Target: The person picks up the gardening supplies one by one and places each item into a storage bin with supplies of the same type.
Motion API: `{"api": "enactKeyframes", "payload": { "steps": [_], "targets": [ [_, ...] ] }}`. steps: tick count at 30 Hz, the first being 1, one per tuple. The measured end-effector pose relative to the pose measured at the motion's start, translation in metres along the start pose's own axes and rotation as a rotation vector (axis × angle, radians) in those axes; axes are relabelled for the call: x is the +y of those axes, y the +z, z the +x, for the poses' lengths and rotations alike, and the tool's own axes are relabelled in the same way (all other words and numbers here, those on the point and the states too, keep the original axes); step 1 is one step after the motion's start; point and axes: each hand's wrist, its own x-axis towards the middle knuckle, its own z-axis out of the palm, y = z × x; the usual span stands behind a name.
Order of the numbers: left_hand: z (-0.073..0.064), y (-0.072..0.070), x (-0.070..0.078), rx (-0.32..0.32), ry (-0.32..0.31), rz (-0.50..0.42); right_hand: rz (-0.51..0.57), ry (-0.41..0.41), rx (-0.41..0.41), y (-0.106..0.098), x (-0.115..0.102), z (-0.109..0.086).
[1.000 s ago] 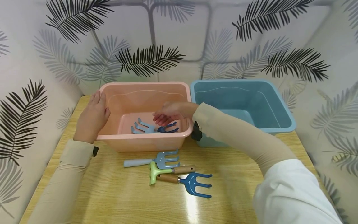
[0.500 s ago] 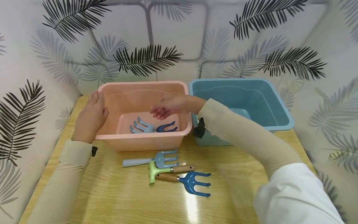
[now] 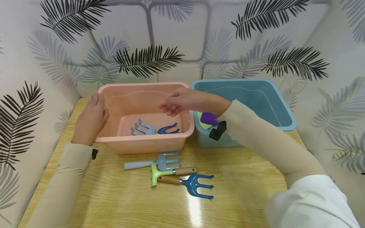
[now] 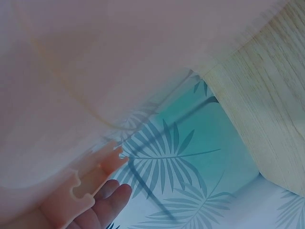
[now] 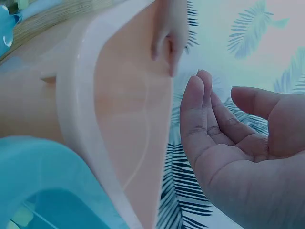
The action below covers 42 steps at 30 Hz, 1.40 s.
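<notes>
My left hand [image 3: 91, 118] grips the left rim of the pink basin [image 3: 145, 146], and its fingertips [image 4: 114, 202] show past the rim in the left wrist view. My right hand [image 3: 185, 102] hovers over the basin's right side, holding nothing, fingers loosely bent and thumb apart in the right wrist view. Down in the basin lie a light blue toy hand fork [image 3: 144, 128] and a dark blue toy hand fork [image 3: 168, 129], their handles hidden behind the front wall.
A blue basin [image 3: 289, 126] stands right of the pink one, with a purple piece [image 3: 209, 118] and a green piece inside. In front lie a grey-blue fork [image 3: 163, 162], a green T-shaped tool [image 3: 155, 174] and a dark blue fork [image 3: 194, 185] on the wooden table [image 3: 128, 205].
My right hand has risen from beside the dark blue fork in the basin and shifted right. The purple and green pieces have come into sight. My left hand stays at the rim.
</notes>
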Motion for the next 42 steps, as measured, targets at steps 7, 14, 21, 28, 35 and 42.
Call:
{"api": "enactKeyframes", "payload": {
  "steps": [7,14,21,28,35,42],
  "targets": [
    [0.0,0.001,-0.001,0.005,0.005,0.003,-0.069,-0.061,0.032,-0.007,-0.001,-0.032],
    [0.001,0.0,0.001,-0.01,0.001,-0.003,-0.126,-0.117,0.049,-0.006,0.009,-0.063],
    [0.0,0.0,0.002,-0.008,0.006,-0.004,-0.176,-0.126,0.079,0.006,0.018,-0.088],
    [-0.001,0.001,0.001,0.017,0.018,0.002,-0.211,-0.154,0.078,0.016,0.031,-0.103],
    [-0.001,0.002,0.0,0.032,0.031,0.003,-0.251,-0.185,0.058,0.032,0.046,-0.112],
    [-0.001,0.001,0.001,0.025,0.023,0.005,-0.287,-0.252,0.008,0.044,0.066,-0.115]
  ]
}}
